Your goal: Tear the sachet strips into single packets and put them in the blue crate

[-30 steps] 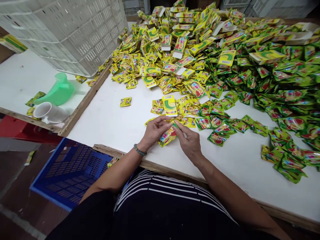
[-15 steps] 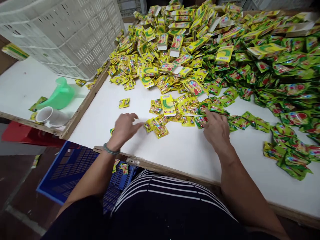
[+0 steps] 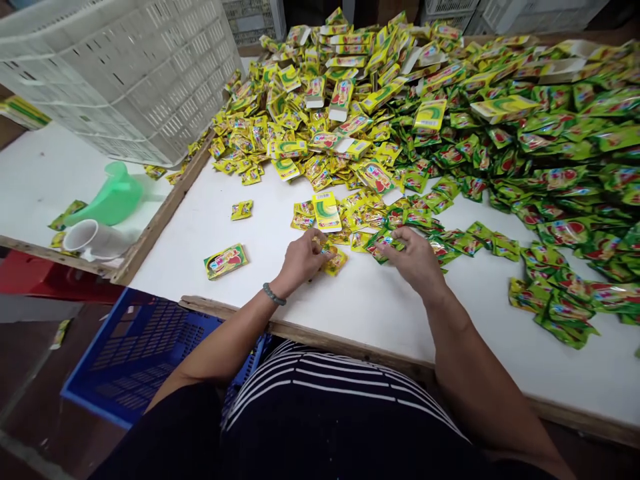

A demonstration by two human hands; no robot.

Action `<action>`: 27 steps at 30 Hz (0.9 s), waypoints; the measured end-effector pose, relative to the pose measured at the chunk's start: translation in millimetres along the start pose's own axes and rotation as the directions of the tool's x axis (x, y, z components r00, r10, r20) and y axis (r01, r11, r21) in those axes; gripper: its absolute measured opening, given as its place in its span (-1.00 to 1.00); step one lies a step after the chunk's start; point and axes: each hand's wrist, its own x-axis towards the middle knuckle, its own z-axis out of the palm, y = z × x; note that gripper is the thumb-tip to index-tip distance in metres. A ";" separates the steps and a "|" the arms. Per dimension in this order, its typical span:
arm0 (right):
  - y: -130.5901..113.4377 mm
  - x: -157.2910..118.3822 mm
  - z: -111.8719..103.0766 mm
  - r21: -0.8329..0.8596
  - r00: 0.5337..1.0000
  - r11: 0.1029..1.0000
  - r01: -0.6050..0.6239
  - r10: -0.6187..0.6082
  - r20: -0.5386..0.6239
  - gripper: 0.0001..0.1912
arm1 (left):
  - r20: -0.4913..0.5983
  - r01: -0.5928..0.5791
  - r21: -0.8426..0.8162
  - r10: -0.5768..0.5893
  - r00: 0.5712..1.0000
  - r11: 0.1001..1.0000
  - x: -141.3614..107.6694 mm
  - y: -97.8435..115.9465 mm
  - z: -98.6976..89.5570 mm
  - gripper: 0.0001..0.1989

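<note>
Tabletop (image 3: pixel 370 308) beneath curled left grip (image 3: pixel 300 261)

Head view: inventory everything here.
Yellow packets: many, yellow, centre
Green packets: many, green, right
Boxes: many, yellow, mostly atop packets
Table: one, white, under packets
Large crate: one, white, upper left
Background crates: several, whitish, top
Scoop: one, green, left
Mug: one, white, beside scoop
Low crate: one, blue, lower left
Red object: one, red, far left
Bracelet: one, greenish, left wrist
Garment: one, dark, striped, bottom
Left hand: one, at yellow packets
Right hand: one, at green packets
</note>
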 end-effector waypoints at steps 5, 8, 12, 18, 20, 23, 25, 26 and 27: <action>-10.6 -10.5 22.0 0.468 0.976 0.859 -0.207 0.148 0.161 -0.51 | 0.055 0.116 -0.721 -0.111 0.992 0.683 1.1 -4.2 21.5 -0.53; -15.4 -16.4 38.6 0.545 0.982 0.819 -0.183 0.130 0.134 -0.56 | 0.090 0.140 -0.823 -0.118 0.989 0.550 -3.0 -0.5 25.6 -0.48; -10.8 -18.0 56.3 0.445 0.999 0.895 -0.035 0.025 0.027 -0.61 | 0.140 0.174 -0.878 -0.108 0.984 0.446 -8.7 8.1 22.2 -0.47; -8.2 -21.8 61.8 0.453 0.989 0.887 -0.087 0.023 0.145 -0.58 | 0.081 0.117 -0.851 -0.092 0.992 0.512 -7.7 3.3 25.1 -0.50; -9.6 -21.7 58.6 0.499 0.969 0.849 -0.173 0.055 0.242 -0.52 | 0.117 0.129 -0.796 -0.059 0.991 0.592 -4.8 1.3 21.0 -0.51; -8.7 -17.4 50.4 0.488 0.971 0.852 -0.190 0.089 0.223 -0.42 | 0.178 0.126 -0.554 -0.031 0.983 0.823 6.9 7.7 0.2 -0.69; -6.4 -13.2 44.5 0.457 0.988 0.878 -0.141 0.095 0.123 -0.38 | 0.032 -0.023 -0.196 0.030 0.999 0.980 22.2 16.5 -20.4 -0.82; -5.1 -11.4 41.9 0.441 0.992 0.889 -0.122 0.093 0.088 -0.37 | -0.044 -0.109 0.037 0.110 0.993 0.993 32.0 20.6 -30.6 -0.73; -3.9 -10.0 39.7 0.430 0.993 0.896 -0.112 0.090 0.070 -0.37 | -0.071 -0.180 0.266 0.205 0.976 0.947 42.9 23.7 -39.7 -0.58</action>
